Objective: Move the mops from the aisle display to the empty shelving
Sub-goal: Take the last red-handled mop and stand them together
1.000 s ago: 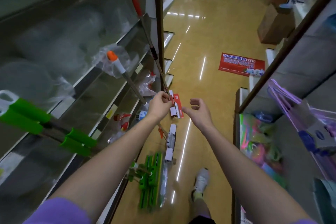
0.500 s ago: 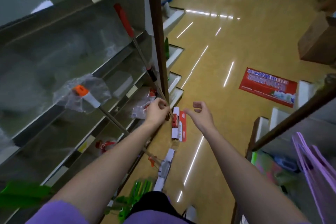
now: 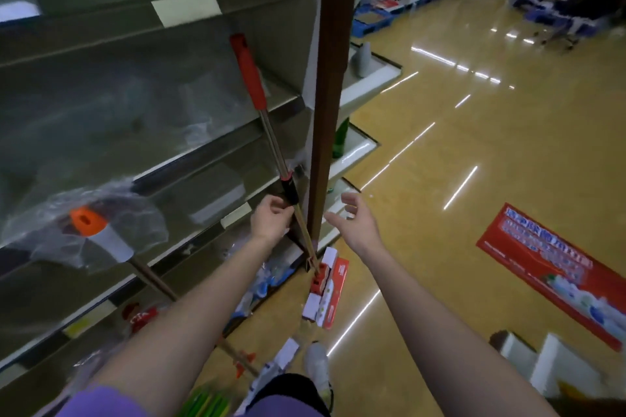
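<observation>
Both arms reach forward and down from purple short sleeves, forearms bare. Left hand (image 3: 271, 222) out ahead at the end of a nearly straight arm, back of hand up, fingers curled in a closed grip around the thin pole it holds, thumb side toward the pole. Right hand (image 3: 355, 223) level with it and just beside, apart from the left, touching nothing; palm turned inward, fingers (image 3: 349, 203) loosely bent and spread, thumb pointing toward the left hand. Right wrist straight, forearm running back to the lower right.
</observation>
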`<control>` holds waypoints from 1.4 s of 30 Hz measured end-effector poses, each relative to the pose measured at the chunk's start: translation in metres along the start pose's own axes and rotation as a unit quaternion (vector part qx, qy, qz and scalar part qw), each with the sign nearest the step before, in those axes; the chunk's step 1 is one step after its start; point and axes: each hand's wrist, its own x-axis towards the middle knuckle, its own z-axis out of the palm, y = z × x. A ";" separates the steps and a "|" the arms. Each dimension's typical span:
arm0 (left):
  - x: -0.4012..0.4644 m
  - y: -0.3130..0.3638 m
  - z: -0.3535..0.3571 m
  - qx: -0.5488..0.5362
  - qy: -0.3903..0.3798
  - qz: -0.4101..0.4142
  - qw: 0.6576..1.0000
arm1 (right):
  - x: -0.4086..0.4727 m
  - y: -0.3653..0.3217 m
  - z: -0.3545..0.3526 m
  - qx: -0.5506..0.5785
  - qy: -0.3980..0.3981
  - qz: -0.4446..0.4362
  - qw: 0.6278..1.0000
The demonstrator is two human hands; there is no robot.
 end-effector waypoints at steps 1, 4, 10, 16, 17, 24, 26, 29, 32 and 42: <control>0.016 0.005 0.004 -0.015 0.009 -0.017 1.000 | 0.019 -0.005 0.003 -0.017 -0.019 -0.003 1.000; 0.049 0.015 0.012 -0.044 0.042 -0.053 0.997 | 0.068 -0.017 0.013 -0.060 -0.084 -0.007 0.995; 0.098 0.035 -0.001 -0.056 0.078 -0.058 0.994 | 0.133 -0.028 0.038 -0.098 -0.182 -0.034 0.978; 0.129 0.047 0.007 -0.053 0.058 -0.062 0.995 | 0.173 -0.015 0.070 -0.082 -0.270 -0.016 0.959; 0.134 0.048 0.010 -0.059 0.067 -0.058 0.994 | 0.180 -0.012 0.074 -0.079 -0.285 -0.015 0.955; 0.155 0.063 0.041 -0.071 0.205 -0.086 0.972 | 0.244 0.023 0.102 -0.122 -0.401 -0.038 0.907; 0.156 0.067 0.049 -0.064 0.239 -0.097 0.964 | 0.272 0.056 0.123 -0.127 -0.429 -0.056 0.892; 0.152 0.072 0.059 -0.046 0.264 -0.112 0.957 | 0.279 0.048 0.121 -0.160 -0.459 -0.084 0.870; 0.144 0.075 0.069 -0.050 0.293 -0.133 0.946 | 0.276 0.028 0.105 -0.191 -0.497 -0.085 0.842; 0.108 0.065 0.109 -0.220 0.423 -0.139 0.868 | 0.245 0.042 0.092 -0.186 -0.630 -0.137 0.742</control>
